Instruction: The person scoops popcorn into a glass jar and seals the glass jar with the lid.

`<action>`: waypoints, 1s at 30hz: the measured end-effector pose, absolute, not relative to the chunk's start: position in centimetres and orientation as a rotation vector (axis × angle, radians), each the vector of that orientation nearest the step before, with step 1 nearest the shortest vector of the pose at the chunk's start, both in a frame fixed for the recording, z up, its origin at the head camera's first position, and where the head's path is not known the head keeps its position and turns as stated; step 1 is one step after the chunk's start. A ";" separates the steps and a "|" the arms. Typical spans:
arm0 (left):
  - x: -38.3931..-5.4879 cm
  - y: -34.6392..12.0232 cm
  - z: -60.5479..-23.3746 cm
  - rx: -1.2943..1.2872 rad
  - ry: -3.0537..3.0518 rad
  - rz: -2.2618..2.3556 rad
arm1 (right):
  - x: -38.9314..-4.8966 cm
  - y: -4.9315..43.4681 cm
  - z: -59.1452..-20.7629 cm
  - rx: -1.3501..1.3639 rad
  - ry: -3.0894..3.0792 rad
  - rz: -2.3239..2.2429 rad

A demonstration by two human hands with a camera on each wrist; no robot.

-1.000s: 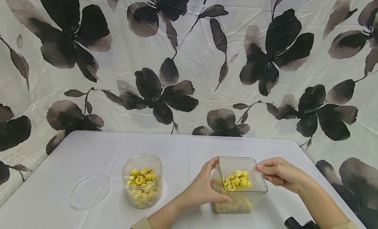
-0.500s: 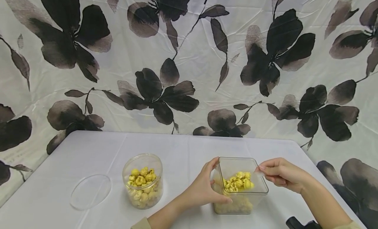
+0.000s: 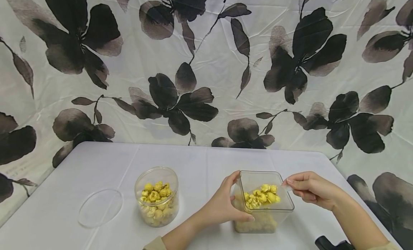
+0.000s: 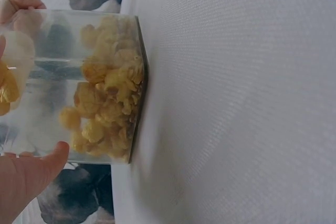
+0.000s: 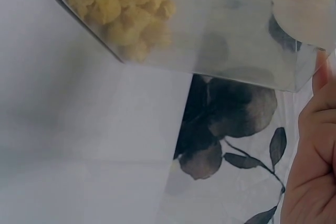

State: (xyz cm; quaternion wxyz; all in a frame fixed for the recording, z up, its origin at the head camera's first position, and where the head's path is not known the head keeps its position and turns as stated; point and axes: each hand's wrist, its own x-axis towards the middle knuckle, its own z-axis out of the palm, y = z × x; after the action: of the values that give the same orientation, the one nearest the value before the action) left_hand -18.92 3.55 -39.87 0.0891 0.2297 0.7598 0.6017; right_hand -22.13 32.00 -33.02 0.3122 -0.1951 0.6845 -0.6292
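A clear square container [image 3: 284, 216] with yellow popcorn in it stands right of the middle of the table. My left hand [image 3: 219, 205] grips its left side, thumb across the front and fingers behind. With its fingertips my right hand [image 3: 311, 189] pinches the handle of a translucent plastic scoop [image 3: 288, 188] at the container's right rim. Inside the upper part of the container, the scoop's pale bowl [image 4: 23, 51] carries several pieces of popcorn [image 4: 7, 90], apart from the popcorn below [image 4: 107, 87]. The right wrist view shows the bowl [image 5: 302, 14] through the clear wall.
A round clear jar [image 3: 174, 210] of popcorn stands uncovered to the left of the square container. Farther left lies a clear round lid [image 3: 100, 208]. A black object [image 3: 332, 244] sits by the right forearm. Floral cloth [image 3: 180, 110] hangs behind the table.
My right hand has shifted slightly right with the scoop, and the popcorn on it has moved right inside the container. My left hand has kept its grip in place.
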 end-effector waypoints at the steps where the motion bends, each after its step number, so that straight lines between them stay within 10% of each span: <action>1: -18.9 3.5 -39.9 0.682 2.258 1.790 | -22.1 32.0 -33.0 -0.516 1.805 -1.657; 30: -19.0 3.5 -40.0 0.694 2.233 1.812 | -22.3 32.1 -33.1 -0.514 1.775 -1.654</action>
State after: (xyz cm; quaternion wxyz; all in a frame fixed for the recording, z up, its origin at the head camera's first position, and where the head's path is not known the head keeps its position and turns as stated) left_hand -18.96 3.45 -39.96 0.0917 0.2337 0.7516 0.6099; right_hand -22.27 32.13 -33.09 0.3247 -0.1961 0.6769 -0.6309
